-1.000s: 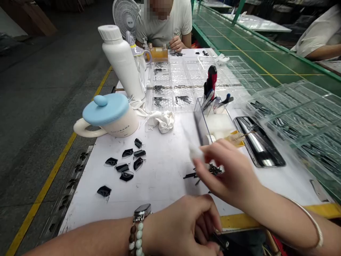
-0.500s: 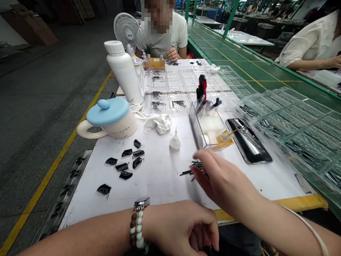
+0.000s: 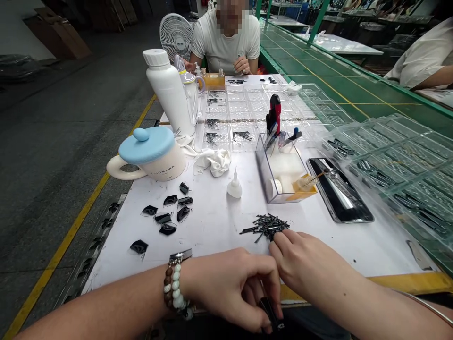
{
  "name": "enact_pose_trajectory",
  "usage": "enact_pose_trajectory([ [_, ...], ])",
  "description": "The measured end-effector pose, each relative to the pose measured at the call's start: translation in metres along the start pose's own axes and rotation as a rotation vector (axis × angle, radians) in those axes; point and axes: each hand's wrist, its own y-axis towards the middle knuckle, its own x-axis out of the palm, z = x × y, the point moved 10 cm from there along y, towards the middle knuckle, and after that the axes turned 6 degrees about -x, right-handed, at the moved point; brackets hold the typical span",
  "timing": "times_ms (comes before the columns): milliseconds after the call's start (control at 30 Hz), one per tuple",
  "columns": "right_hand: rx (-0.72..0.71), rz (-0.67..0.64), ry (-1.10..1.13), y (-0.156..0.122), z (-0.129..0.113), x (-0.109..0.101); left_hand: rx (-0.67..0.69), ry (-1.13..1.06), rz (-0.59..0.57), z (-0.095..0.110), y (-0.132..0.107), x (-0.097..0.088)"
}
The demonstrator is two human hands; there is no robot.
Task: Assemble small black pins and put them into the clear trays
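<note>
My left hand, with a watch and bead bracelets at the wrist, is closed on a small glossy black piece at the table's near edge. Beside it, touching or nearly so, my right hand has its fingers curled in; their tips are hidden, so what they hold does not show. Just beyond the right knuckles lies a pile of thin black pins. Several black pieces with clear film lie scattered to the left. A small white dropper bottle stands upright behind the pile.
A clear box holds pens and small bottles, with a phone at its right. Clear divided trays sit further right. At left stand a lidded mug and a white bottle. A person sits opposite.
My right hand has come down and toward me from over the pin pile to beside my left hand. The left hand has turned, showing more of the black piece. The view has shifted slightly.
</note>
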Motion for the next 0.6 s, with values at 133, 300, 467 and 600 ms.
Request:
enact_pose_trajectory([
  [133, 0.206, 0.119, 0.361, -0.019, 0.033, -0.015, 0.011, -0.147, 0.070, 0.001, -0.002, -0.008],
  [300, 0.590, 0.584, 0.974, -0.069, 0.077, -0.021, 0.177, -0.324, 0.290, 0.018, -0.010, -0.039],
  [467, 0.787, 0.840, 1.570, -0.072, 0.061, 0.027, 0.267, -0.411, 0.445, 0.021, -0.016, -0.057],
  [600, 0.930, 1.021, 1.721, -0.063, 0.051, 0.044, 0.329, -0.464, 0.528, 0.022, -0.020, -0.062],
])
